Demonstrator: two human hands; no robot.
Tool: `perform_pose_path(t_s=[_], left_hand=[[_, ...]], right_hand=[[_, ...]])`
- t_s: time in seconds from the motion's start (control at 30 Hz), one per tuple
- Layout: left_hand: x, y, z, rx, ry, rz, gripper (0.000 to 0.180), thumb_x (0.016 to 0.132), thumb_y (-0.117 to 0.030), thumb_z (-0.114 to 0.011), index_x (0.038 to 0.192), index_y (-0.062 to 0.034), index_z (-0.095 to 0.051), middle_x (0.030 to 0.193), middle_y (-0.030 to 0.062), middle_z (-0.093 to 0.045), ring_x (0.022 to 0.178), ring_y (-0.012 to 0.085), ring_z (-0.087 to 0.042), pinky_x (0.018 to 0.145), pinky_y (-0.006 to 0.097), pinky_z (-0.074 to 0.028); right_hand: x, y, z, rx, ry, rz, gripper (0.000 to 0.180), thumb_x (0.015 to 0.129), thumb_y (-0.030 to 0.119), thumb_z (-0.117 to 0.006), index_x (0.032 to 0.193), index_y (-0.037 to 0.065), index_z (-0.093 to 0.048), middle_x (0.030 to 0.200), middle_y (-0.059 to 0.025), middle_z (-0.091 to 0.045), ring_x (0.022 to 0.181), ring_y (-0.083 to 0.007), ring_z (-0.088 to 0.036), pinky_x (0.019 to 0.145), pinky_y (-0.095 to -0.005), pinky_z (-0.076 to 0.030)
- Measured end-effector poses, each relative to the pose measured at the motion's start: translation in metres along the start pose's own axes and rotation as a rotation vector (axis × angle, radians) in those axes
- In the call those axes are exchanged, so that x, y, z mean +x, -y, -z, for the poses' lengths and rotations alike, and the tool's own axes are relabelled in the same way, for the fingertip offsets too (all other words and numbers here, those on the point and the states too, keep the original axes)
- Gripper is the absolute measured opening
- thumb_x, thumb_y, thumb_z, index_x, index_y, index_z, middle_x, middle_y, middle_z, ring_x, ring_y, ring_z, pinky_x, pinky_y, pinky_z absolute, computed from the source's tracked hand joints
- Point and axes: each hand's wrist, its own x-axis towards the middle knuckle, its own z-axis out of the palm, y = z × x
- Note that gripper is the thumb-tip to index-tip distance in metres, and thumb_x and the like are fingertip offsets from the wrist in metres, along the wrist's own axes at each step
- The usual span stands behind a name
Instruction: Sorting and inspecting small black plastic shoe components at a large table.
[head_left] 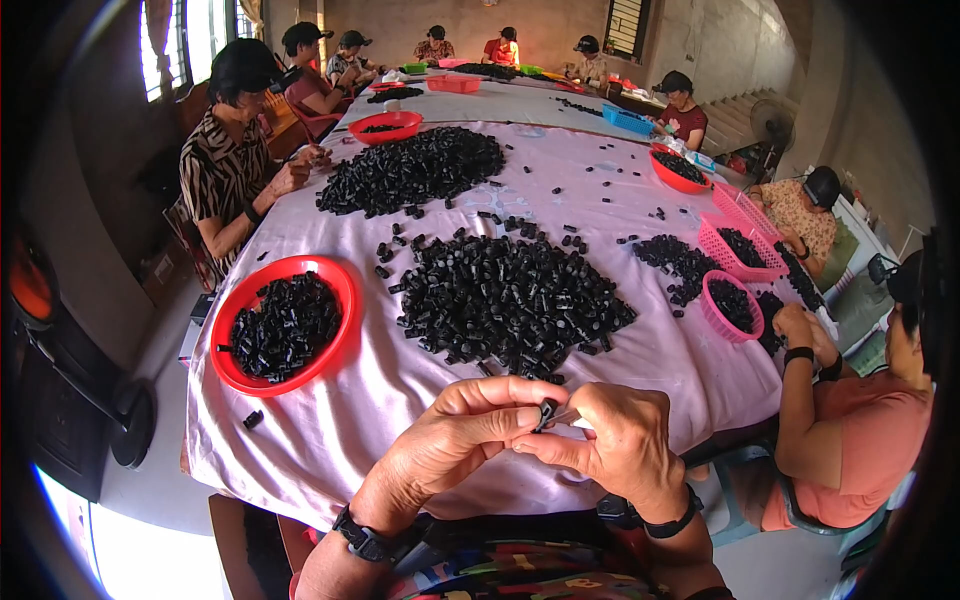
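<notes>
Left hand: the left hand point(470, 420) is curling in at about 6 o'clock of the picture, thumb and forefinger pinching a small black part point(547, 410) from the left.
Right hand: the right hand point(615, 440) is meeting it from 3 o'clock, fingers closed narrowly on the same part and on something thin and pale, perhaps a pin or spring.
Part's place: the part is sitting between the two sets of fingertips, just above the near edge of the pink tablecloth point(330, 420).
Step in hand: by my reading, the hands are fitting or pressing two small pieces together.
Next move: it is likely calling for a steady pinch and fine alignment, since the piece is tiny.
Nearby: the big heap of black parts point(510, 295) is lying at 12 o'clock of the hands; the red bowl point(240, 375) holding more is sitting at 10 o'clock; a pink basket point(722, 322) is standing at 2 o'clock, beside a seated person's arm point(815, 440).
Hard to make out: the fingers are covering most of the part, so its shape and the pale piece's nature are staying unclear; the wearer's forearms are being cut off by the lower edge.
</notes>
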Motion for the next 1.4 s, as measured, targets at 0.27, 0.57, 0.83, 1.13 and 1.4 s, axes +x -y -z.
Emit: perform_pose_path(t_s=[0.27,0.57,0.83,1.13,1.4], left_hand=[[0.0001,0.0010,0.0021,0.010,0.019,0.006,0.031,0.091,-0.006,-0.058,0.120,0.0019,-0.058,0.106,0.0084,-0.065,0.093,0.0131,-0.063,0.085,0.025,-0.050],[0.0010,0.0023,0.0035,0.022,0.023,0.008,0.030,0.091,-0.007,-0.057,0.120,0.0023,-0.057,0.106,0.0082,-0.065,0.093,0.0133,-0.062,0.085,0.026,-0.049],[0.0015,0.0032,0.0036,0.017,0.032,-0.002,0.030,0.091,-0.007,-0.058,0.119,0.0023,-0.058,0.107,0.0081,-0.065,0.094,0.0136,-0.062,0.086,0.027,-0.049],[0.0019,0.0055,0.0051,0.019,0.020,-0.005,0.030,0.090,-0.006,-0.058,0.119,0.0020,-0.058,0.108,0.0083,-0.065,0.094,0.0135,-0.062,0.086,0.027,-0.049],[0.0020,0.0046,0.0051,-0.015,0.041,-0.007,0.029,0.091,-0.006,-0.058,0.119,0.0022,-0.058,0.106,0.0071,-0.065,0.095,0.0128,-0.061,0.087,0.026,-0.049]], right_hand=[[-0.0026,-0.0025,0.0002,-0.048,0.038,0.016,0.051,0.068,0.045,-0.080,0.061,0.008,-0.046,0.051,-0.0051,-0.049,0.043,-0.0224,-0.053,0.041,-0.0325,-0.041],[-0.0023,-0.0025,-0.0001,-0.047,0.066,0.006,0.050,0.067,0.044,-0.080,0.061,0.007,-0.047,0.053,-0.0050,-0.052,0.045,-0.0225,-0.056,0.042,-0.0326,-0.043],[-0.0014,-0.0019,0.0008,-0.053,0.078,0.003,0.050,0.067,0.043,-0.080,0.060,0.007,-0.046,0.052,-0.0047,-0.051,0.044,-0.0218,-0.055,0.041,-0.0324,-0.043],[-0.0011,-0.0035,0.0003,-0.051,0.069,0.025,0.051,0.068,0.044,-0.080,0.059,0.008,-0.044,0.050,-0.0041,-0.048,0.042,-0.0213,-0.052,0.040,-0.0323,-0.041],[-0.0028,-0.0019,-0.0022,-0.043,0.065,0.036,0.047,0.069,0.041,-0.080,0.060,0.008,-0.048,0.049,-0.0038,-0.049,0.041,-0.0207,-0.052,0.040,-0.0322,-0.041]])
